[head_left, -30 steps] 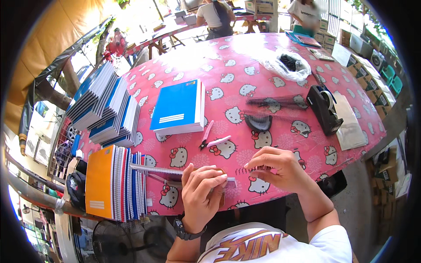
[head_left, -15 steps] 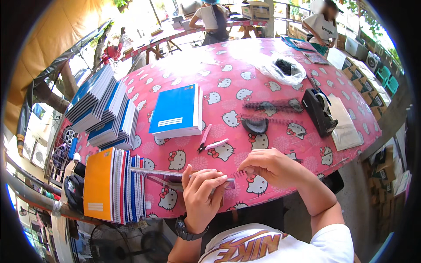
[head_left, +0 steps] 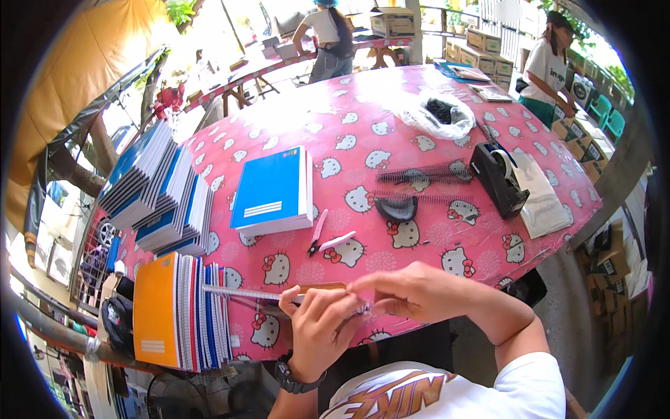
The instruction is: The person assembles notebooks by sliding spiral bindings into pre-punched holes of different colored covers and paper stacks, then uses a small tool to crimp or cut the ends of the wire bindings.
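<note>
My left hand (head_left: 322,314) is closed round a thin notebook (head_left: 244,292), held with its edge up just above the table's near side. At the notebook's right end a short piece of spiral binding coil (head_left: 363,308) sticks out, mostly covered by fingers. My right hand (head_left: 419,290) is bent over that end, index finger and thumb closed about the coil; their exact contact is hard to see. A row of notebooks with an orange cover (head_left: 157,311) in front stands to the left. Pink-handled cutting pliers (head_left: 331,241) lie beyond my hands.
Blue notebooks (head_left: 269,188) and taller blue stacks (head_left: 153,188) stand at left. Loose black coils (head_left: 422,174), a dark oval dish (head_left: 396,208), a tape dispenser (head_left: 499,180) and a plastic bag (head_left: 457,126) lie farther right. Two people work beyond the pink-covered table (head_left: 314,150).
My right hand has come left and down to the notebook's end, and the coil there shows less. The whole view has shifted slightly. The person at the far right now leans toward the boxes.
</note>
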Tool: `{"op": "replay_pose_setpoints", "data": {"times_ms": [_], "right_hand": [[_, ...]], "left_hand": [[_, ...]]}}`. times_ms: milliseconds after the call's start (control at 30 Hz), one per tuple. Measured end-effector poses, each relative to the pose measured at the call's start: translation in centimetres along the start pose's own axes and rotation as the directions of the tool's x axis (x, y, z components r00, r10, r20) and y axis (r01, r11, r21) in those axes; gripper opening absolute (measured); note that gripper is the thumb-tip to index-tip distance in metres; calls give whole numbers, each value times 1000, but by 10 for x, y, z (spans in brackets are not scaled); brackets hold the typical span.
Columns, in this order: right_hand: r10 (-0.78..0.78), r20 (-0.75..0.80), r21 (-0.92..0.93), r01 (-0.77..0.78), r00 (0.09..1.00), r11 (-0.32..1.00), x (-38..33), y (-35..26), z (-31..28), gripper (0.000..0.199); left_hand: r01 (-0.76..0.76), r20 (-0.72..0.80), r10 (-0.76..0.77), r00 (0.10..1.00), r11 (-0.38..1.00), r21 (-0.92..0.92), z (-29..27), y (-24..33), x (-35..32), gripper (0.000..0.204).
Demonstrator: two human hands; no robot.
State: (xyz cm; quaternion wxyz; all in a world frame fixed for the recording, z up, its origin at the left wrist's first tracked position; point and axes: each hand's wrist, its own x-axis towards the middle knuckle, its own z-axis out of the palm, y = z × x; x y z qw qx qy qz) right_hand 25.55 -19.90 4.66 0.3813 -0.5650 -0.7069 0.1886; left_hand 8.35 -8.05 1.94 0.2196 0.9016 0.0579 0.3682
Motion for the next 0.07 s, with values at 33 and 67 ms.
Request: {"op": "replay_pose_setpoints", "data": {"times_ms": [33, 67], "right_hand": [[-2, 52, 92, -3, 999, 996, -1, 5, 4, 49], [0, 43, 80, -4, 999, 997, -2, 6, 2, 49]], "left_hand": [[-14, -2, 14, 1000, 1000, -5, -1, -2, -1, 26], [-48, 60, 45, 997, 998, 48, -2, -4, -2, 29]]}}
